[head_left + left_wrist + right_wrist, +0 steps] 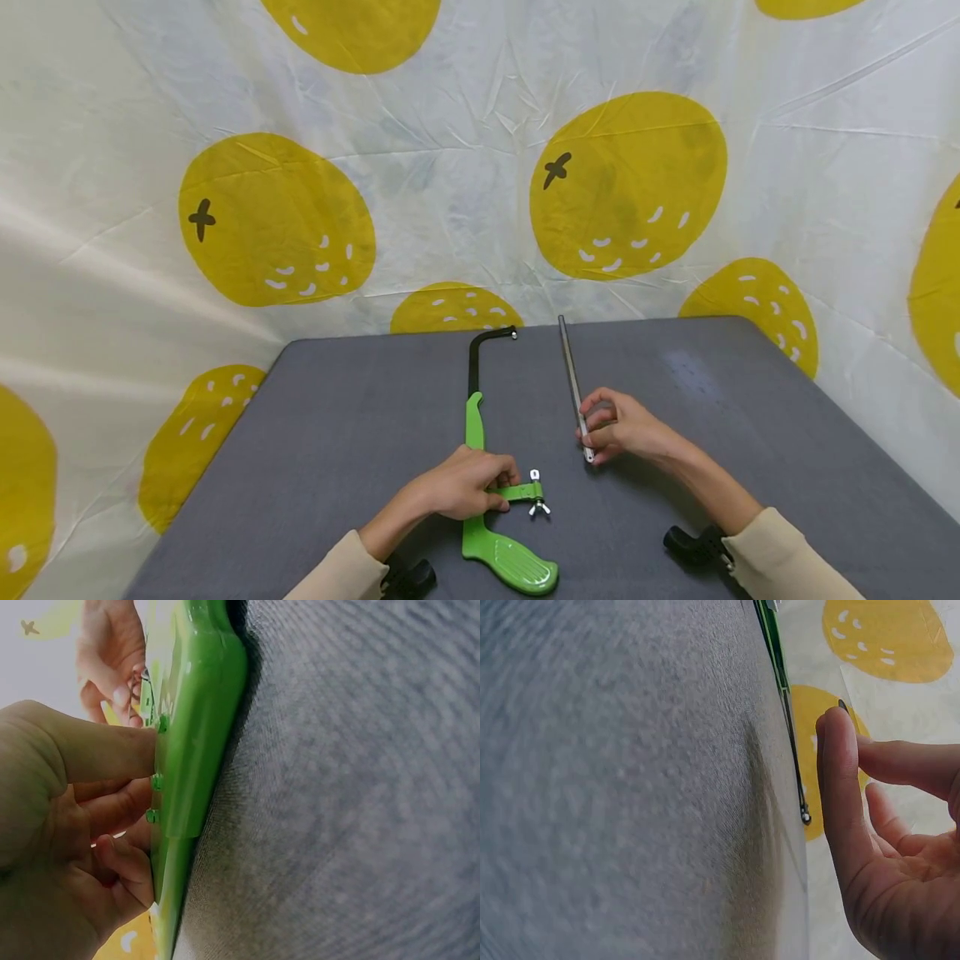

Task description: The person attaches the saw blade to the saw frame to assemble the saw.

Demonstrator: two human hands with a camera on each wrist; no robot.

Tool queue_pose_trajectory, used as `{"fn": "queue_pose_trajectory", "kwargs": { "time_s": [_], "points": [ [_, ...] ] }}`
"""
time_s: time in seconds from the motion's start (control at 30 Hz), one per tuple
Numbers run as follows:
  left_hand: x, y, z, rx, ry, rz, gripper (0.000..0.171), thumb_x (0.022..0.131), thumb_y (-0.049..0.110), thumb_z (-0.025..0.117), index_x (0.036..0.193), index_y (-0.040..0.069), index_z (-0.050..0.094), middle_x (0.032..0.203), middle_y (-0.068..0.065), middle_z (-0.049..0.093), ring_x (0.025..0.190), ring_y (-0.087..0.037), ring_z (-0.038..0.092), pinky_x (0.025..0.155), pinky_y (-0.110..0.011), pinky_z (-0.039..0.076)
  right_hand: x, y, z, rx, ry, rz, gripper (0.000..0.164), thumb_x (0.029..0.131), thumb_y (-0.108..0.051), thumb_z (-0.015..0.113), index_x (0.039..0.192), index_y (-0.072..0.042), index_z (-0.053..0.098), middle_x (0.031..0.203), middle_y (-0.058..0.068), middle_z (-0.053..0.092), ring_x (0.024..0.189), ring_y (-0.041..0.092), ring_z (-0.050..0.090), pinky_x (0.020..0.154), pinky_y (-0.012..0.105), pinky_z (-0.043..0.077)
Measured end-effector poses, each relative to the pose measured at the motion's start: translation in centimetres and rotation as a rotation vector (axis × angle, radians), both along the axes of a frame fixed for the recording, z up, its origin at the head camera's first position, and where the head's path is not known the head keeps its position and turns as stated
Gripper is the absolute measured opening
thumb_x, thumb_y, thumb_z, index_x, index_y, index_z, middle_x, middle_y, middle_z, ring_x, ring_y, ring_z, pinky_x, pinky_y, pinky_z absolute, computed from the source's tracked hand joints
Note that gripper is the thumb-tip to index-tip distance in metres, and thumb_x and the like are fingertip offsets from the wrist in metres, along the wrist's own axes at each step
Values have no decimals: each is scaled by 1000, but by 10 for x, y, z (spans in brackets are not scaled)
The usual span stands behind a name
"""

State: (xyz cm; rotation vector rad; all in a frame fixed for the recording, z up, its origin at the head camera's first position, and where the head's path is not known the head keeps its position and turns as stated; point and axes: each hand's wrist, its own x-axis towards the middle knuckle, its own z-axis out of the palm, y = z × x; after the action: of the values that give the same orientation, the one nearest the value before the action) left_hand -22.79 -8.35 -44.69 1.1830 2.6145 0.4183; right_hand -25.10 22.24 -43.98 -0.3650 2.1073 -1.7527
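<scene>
A hacksaw frame [475, 421] with a green handle and a black front arm lies on the table, its handle toward me. My left hand [468, 483] holds the frame at its middle, thumb and fingers on the green part by the short arm. On that arm's end sit a silver pin and a wing nut [538, 507]. To the right, my right hand [626, 429] pinches a thin silver hacksaw blade [571, 362] near its close end, where a small hole shows. The blade points away from me, apart from the frame. In the right wrist view only its tip shows past the fingers.
Grey cloth covers the table [360, 417]. Behind it hangs a white curtain [450, 200] printed with yellow fruit shapes. Black wrist mounts [693, 546] are strapped by both beige sleeves.
</scene>
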Motion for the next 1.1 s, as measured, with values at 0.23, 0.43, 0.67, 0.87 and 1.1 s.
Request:
{"fn": "queue_pose_trajectory", "kwargs": {
  "time_s": [0.23, 0.43, 0.67, 0.87, 1.1],
  "points": [
    [-1, -1, 0, -8, -14, -8, 22, 94, 30, 77, 114, 28, 68, 104, 16, 73, 95, 6, 65, 93, -22, 48, 1, -10, -1, -9, 8, 21, 63, 88, 8, 69, 141, 11, 33, 107, 33, 71, 76, 19, 70, 66, 40, 63],
    [-1, -1, 2, -18, -21, -11, 21, 94, 30, 77, 113, 28, 67, 104, 16, 72, 94, 7, 64, 92, -21, 48, 3, -16, -4, -24, -10, 44, 87, 89, 6, 70, 158, 2, 19, 111, 34, 70, 77, 21, 71, 67, 41, 63],
    [-1, -1, 1, -13, -31, -12, 21, 95, 30, 76, 114, 28, 67, 103, 16, 72, 92, 6, 64, 89, -20, 49, 3, -23, -7, -35, -16, 64, 89, 89, 8, 68, 160, 9, 13, 114, 36, 69, 77, 18, 71, 66, 37, 63],
    [0, -1, 1, -7, -39, -13, 21, 95, 30, 76, 114, 28, 67, 103, 16, 72, 91, 6, 63, 88, -20, 49, 3, -29, -10, -44, -3, 87, 86, 90, 7, 68, 157, 14, 16, 114, 36, 69, 76, 16, 71, 66, 35, 63],
    [0, 0, 1, -9, -41, -12, 21, 95, 30, 75, 114, 27, 67, 103, 14, 72, 90, 5, 63, 87, -19, 50, 2, -33, -13, -61, -11, 94, 85, 90, 6, 68, 157, 14, 18, 115, 35, 69, 76, 17, 72, 67, 35, 63]
  ]
}}
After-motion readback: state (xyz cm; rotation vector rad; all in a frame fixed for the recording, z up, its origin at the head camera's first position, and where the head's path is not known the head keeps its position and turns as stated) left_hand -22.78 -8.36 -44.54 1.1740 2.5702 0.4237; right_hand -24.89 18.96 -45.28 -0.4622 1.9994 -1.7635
